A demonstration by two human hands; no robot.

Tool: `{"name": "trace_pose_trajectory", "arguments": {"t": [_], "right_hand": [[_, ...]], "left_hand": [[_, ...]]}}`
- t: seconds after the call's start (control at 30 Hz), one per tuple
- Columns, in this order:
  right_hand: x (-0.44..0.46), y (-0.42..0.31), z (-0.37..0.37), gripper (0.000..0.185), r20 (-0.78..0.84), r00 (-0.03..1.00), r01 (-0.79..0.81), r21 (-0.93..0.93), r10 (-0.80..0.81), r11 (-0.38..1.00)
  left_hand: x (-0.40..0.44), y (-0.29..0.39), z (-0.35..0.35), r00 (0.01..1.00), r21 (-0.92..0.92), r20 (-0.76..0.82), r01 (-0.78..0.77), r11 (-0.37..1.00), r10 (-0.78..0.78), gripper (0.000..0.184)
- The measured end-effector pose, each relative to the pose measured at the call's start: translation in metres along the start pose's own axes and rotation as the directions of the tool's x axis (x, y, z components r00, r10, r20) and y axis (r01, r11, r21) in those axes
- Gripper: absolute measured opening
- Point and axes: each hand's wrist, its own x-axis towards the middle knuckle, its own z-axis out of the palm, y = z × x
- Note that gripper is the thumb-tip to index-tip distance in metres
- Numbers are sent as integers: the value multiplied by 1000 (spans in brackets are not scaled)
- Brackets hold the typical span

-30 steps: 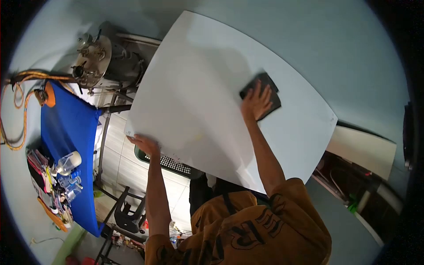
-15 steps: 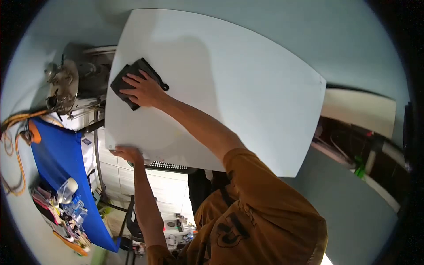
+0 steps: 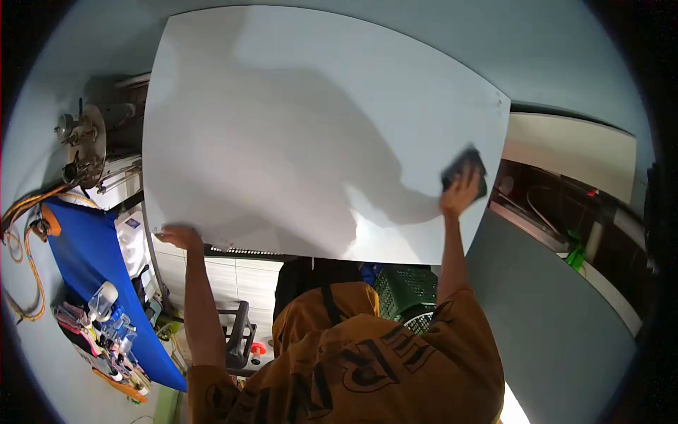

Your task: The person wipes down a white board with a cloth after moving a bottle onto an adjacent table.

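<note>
Below board [image 3: 282, 141], green basket [image 3: 399, 300]; right fingers [image 3: 465, 178] spread over cloth [image 3: 474, 157], left fingers' [image 3: 174, 233] hold unclear

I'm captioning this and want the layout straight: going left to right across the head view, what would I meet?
By their middles: orange cord, blue cloth, left hand, black frame, green basket, right hand, bright green object. Left out for overlapping the hands: white board, dark pad.

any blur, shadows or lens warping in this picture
Head view: the right hand and the flat black fabric-like pad under it look blurred, the left hand sharper; head view again: a broad soft shadow crosses the large white flat board, with a bright patch by its near edge; same head view: the board's far edge bows and the picture's corners go black.
</note>
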Motion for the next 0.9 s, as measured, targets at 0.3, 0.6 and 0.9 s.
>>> {"name": "trace_pose_trajectory", "arguments": {"t": [0.3,0.6,0.9], "right_hand": [[-8,-85,28,55,67,584,-796,-150,809,587],[-13,-293,45,52,157,944,-272,-132,291,953],[-42,-548,31,50,158,915,298,355,-371,886]], "left_hand": [[-28,66,-4,990,-84,-12,136,987,-137,60],[-36,103,-19,991,-203,49,130,971,-122,62],[-34,93,-16,998,-181,-7,63,981,-66,60]]}}
